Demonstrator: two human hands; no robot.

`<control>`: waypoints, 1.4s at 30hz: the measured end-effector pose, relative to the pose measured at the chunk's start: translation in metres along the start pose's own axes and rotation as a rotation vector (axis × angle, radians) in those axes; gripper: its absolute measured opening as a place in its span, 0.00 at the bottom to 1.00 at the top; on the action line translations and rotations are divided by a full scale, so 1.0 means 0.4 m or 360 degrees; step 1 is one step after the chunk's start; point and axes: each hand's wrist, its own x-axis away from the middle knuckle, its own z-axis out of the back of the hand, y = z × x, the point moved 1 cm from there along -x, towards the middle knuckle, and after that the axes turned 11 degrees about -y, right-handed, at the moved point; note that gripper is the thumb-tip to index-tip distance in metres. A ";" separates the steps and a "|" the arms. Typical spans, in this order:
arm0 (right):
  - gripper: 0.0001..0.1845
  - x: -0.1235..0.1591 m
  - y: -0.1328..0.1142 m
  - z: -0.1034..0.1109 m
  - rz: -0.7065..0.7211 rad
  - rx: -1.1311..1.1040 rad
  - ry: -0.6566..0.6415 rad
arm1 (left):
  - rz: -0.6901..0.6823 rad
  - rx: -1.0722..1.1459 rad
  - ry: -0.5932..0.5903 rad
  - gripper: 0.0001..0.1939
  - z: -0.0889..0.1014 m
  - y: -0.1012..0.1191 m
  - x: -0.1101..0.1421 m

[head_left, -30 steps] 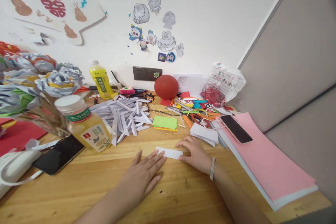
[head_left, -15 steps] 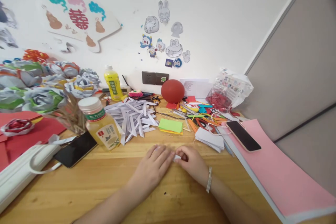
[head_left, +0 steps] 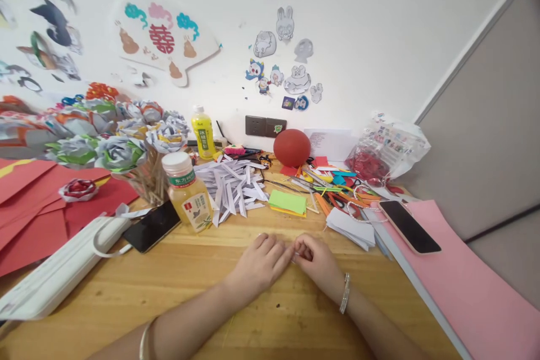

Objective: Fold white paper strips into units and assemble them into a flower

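Observation:
My left hand (head_left: 262, 261) rests low over the wooden table with its fingers bent and held together. Against its index finger, the curled fingers and thumb of my right hand (head_left: 315, 259) form a pinch. A small piece of white paper (head_left: 295, 258) shows as a sliver between the two hands; my fingers cover most of it. Beyond my hands lies a stack of green and yellow paper (head_left: 287, 202). Nearest my right hand is a stack of white paper (head_left: 349, 227). A heap of folded white paper strips (head_left: 234, 187) spreads behind my left hand.
A wide-mouthed drink bottle (head_left: 190, 197) and a phone (head_left: 152, 226) stand left, beside a white power strip (head_left: 63, 270). Paper flowers (head_left: 120, 152) fill the back left. A red balloon (head_left: 292, 148) sits near the wall. Another phone (head_left: 410, 227) lies on pink paper (head_left: 459, 270).
The view has swung left, so everything sits farther right in the picture. My left fingers have bent more, and less of the white paper shows between my hands.

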 end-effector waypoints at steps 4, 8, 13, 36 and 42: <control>0.06 -0.002 0.008 -0.003 0.0136 0.0096 -0.0045 | 0.0031 -0.0004 0.0074 0.12 0.001 -0.003 0.001; 0.06 -0.004 0.012 -0.007 0.0158 0.0156 0.0027 | -0.0049 -0.0043 0.0211 0.11 0.001 -0.009 0.000; 0.08 -0.010 0.014 -0.017 0.0185 0.0140 0.0063 | -0.0084 -0.0059 0.0250 0.14 -0.009 -0.016 -0.002; 0.07 -0.027 -0.007 -0.002 0.0438 0.1427 0.0125 | -0.0116 -0.0069 0.0415 0.19 -0.014 -0.040 -0.006; 0.05 -0.035 -0.007 -0.002 0.0167 0.0941 0.0103 | -0.0131 -0.0110 0.0396 0.19 -0.026 -0.048 0.002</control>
